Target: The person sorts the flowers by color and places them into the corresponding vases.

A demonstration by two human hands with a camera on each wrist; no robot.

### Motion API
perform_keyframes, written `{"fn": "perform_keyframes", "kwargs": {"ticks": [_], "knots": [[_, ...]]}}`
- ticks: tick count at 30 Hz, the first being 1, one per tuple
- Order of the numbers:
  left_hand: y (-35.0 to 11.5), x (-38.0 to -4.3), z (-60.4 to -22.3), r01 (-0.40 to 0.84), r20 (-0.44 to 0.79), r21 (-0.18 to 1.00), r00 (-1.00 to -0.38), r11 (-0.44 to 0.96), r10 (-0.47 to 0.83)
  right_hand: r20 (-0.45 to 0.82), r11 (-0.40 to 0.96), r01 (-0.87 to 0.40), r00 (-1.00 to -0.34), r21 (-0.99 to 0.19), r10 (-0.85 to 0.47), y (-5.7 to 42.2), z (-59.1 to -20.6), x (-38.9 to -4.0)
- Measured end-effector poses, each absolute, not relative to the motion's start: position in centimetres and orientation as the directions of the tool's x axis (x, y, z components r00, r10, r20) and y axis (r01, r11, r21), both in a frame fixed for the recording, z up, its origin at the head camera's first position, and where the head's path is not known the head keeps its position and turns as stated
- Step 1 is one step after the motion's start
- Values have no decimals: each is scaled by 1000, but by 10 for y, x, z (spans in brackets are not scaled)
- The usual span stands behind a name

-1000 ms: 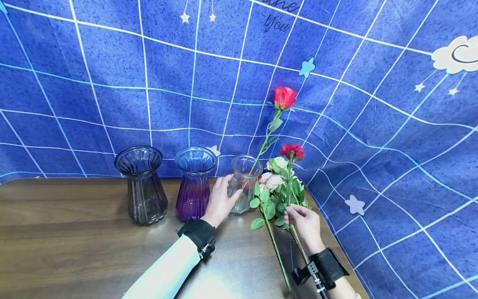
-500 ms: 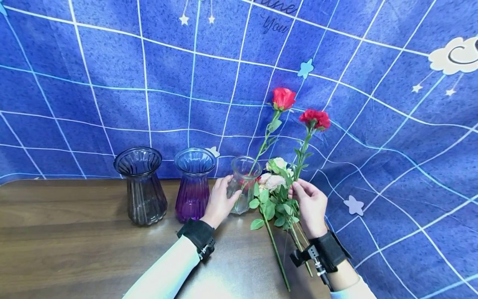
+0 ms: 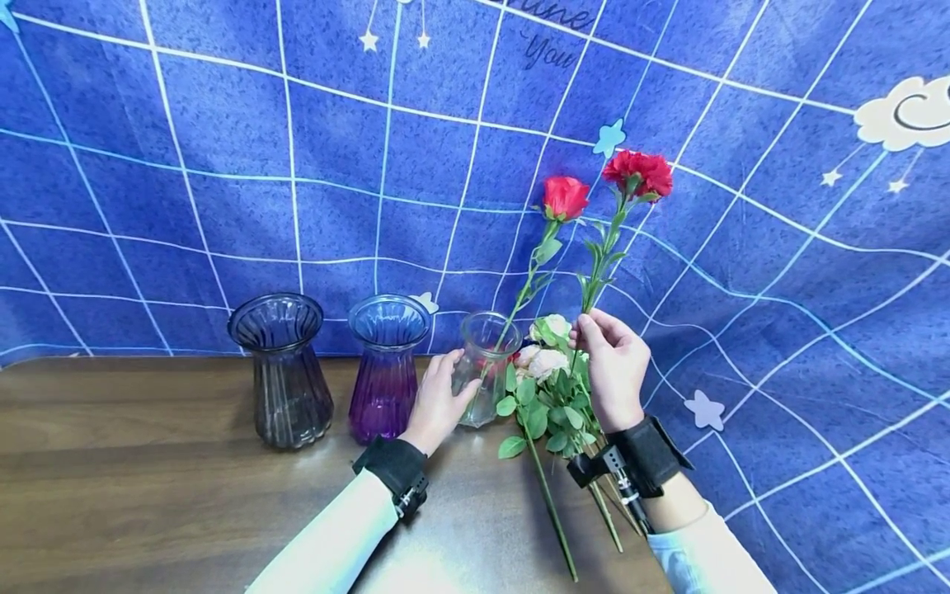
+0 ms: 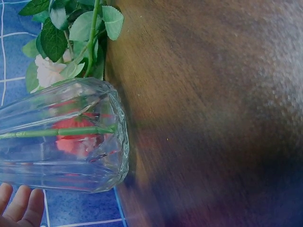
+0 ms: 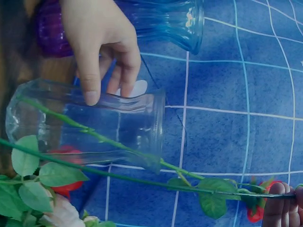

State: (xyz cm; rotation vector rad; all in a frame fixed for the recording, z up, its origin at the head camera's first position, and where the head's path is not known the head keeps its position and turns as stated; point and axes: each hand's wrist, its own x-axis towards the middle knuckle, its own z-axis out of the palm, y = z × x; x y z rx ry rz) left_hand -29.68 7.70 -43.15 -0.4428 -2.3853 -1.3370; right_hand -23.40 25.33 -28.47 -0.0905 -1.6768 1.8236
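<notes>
A clear glass vase (image 3: 482, 404) stands on the table with a red rose (image 3: 566, 198) leaning in it to the right. My left hand (image 3: 438, 400) is at the vase's left side, thumb across the near face and fingers loosely spread beside the glass. In the left wrist view the left fingertips (image 4: 33, 205) lie along the vase's edge. My right hand (image 3: 614, 363) pinches the stem of a red carnation (image 3: 640, 175), raised nearly upright to the right of the rose. The right wrist view shows its green stem (image 5: 118, 177) passing in front of the vase.
A purple-blue vase (image 3: 382, 388) and a grey vase (image 3: 289, 396) stand to the left. Right of the clear vase lie pale flowers (image 3: 547, 363) with leafy stems (image 3: 552, 511). Blue gridded cloth (image 3: 223, 190) hangs behind the wooden table (image 3: 148, 478) and at its right.
My right hand has risen from the flowers on the table, lifting the red carnation up past the rose. The left hand and the vases have stayed in place.
</notes>
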Motion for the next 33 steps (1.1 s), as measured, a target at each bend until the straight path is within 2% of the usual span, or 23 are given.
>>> {"fn": "perform_keyframes", "kwargs": {"ticks": [18,33], "knots": [[77,-295,-431,445,468,742,-879,502,88,520,-35,-651,-636,-758,570,232,-250,-269],[77,-294,-431,423,444,755,-892,501,84,553,-7,-701,-569,-713,608,215,-222,-298]]}}
